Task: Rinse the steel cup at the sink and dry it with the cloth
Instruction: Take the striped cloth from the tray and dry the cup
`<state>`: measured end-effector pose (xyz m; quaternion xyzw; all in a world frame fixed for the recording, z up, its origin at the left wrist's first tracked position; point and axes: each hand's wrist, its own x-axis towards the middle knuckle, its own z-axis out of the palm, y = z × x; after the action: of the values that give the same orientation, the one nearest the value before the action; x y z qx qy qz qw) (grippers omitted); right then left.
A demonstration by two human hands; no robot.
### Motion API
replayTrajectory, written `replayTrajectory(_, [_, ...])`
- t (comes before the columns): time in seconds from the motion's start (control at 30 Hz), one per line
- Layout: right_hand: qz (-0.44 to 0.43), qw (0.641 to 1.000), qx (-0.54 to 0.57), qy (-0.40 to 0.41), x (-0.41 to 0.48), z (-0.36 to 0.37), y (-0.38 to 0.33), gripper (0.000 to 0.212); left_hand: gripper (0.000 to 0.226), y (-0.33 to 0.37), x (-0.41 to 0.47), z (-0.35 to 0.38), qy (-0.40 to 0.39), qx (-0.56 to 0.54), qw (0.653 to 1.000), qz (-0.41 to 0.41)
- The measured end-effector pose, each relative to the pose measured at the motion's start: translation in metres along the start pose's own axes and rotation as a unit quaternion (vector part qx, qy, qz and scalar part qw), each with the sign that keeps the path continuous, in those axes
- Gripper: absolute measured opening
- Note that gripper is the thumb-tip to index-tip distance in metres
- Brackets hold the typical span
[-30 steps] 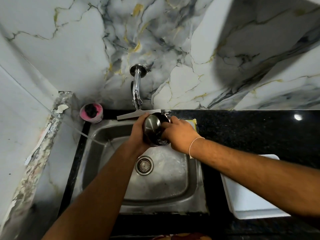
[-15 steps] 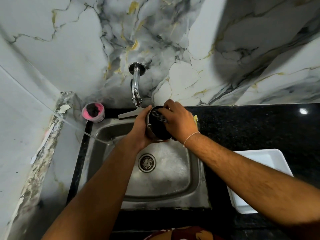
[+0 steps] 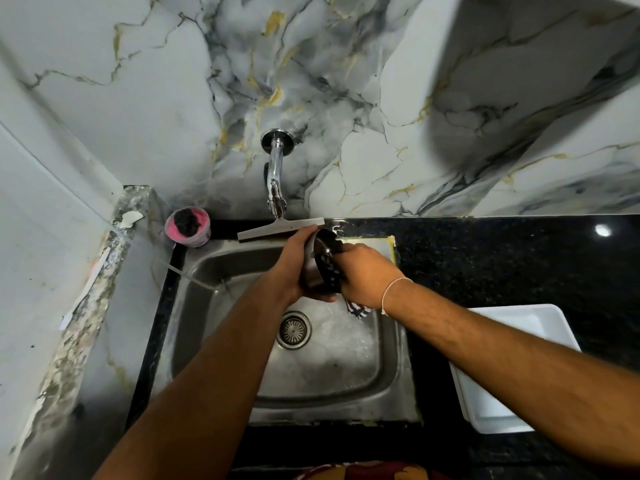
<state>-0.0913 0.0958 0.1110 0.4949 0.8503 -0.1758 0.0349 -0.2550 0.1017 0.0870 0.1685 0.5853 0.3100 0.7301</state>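
Over the steel sink (image 3: 214, 268) my left hand (image 3: 294, 261) grips the steel cup (image 3: 313, 277) by its side, the cup tipped with its mouth toward the right. My right hand (image 3: 367, 275) holds a dark striped cloth (image 3: 356, 310); its fingers and part of the cloth are pushed inside the cup's mouth. A white-and-dark striped end of the cloth hangs below my right palm. The tap (image 3: 275, 188) stands on the wall just behind the cup, and I see no water running from it.
A grey squeegee (image 3: 273, 232) lies on the sink's back rim. A pink tub (image 3: 188, 226) with a dark scrubber sits at the back left corner. A white tray (image 3: 491, 407) rests on the black counter (image 3: 502, 258) to the right. The drain (image 3: 293, 329) is in the basin.
The cup has turned from its base facing me to its mouth facing right. My right hand has pushed the cloth into the cup, and a striped end now hangs below.
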Motion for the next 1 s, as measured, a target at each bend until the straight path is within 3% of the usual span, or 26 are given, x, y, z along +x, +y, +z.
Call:
replayTrajectory(0.1, [0.071,0.99,0.116,-0.046,-0.001,-0.007,0.002,0.01,0.052,-0.005,0.006,0.004,0.013,-0.009,1.0,0.02])
replayTrajectory(0.27, [0.137,0.939,0.311,-0.048,0.001,-0.007,0.006,0.027,0.049,0.0,0.003,0.015,0.034,-0.051,0.994,0.095])
replayTrajectory(0.3, [0.15,0.902,0.404,-0.032,0.002,-0.008,0.002,0.026,0.053,0.002,0.004,0.017,0.032,-0.071,0.991,0.105])
replayTrajectory(0.4, [0.18,0.724,0.664,0.053,0.011,-0.018,-0.013,0.01,0.067,0.005,0.003,0.023,0.0,-0.154,0.975,0.16])
replayTrajectory(0.43, [0.176,0.706,0.681,0.084,0.015,-0.022,-0.018,0.013,0.069,0.005,0.002,0.024,-0.003,-0.173,0.969,0.176])
replayTrajectory(0.47, [0.161,0.713,0.673,0.11,0.018,-0.025,-0.022,0.018,0.07,0.005,0.0,0.025,-0.01,-0.19,0.963,0.19])
replayTrajectory(0.63, [0.016,0.862,0.437,0.255,0.013,-0.018,-0.025,0.041,0.069,0.019,0.002,0.017,0.005,-0.232,0.953,0.194])
replayTrajectory(0.7, [-0.049,0.881,0.362,0.3,0.008,-0.01,-0.021,0.044,0.064,0.022,0.002,0.015,0.017,-0.252,0.951,0.18])
replayTrajectory(0.83, [-0.116,0.911,0.251,0.306,0.008,-0.005,-0.017,0.042,0.062,0.011,0.004,0.013,0.024,-0.298,0.942,0.152])
replayTrajectory(1.0, [-0.097,0.905,0.276,0.31,-0.005,0.006,0.003,0.04,0.059,0.004,0.005,0.021,0.03,-0.325,0.933,0.153])
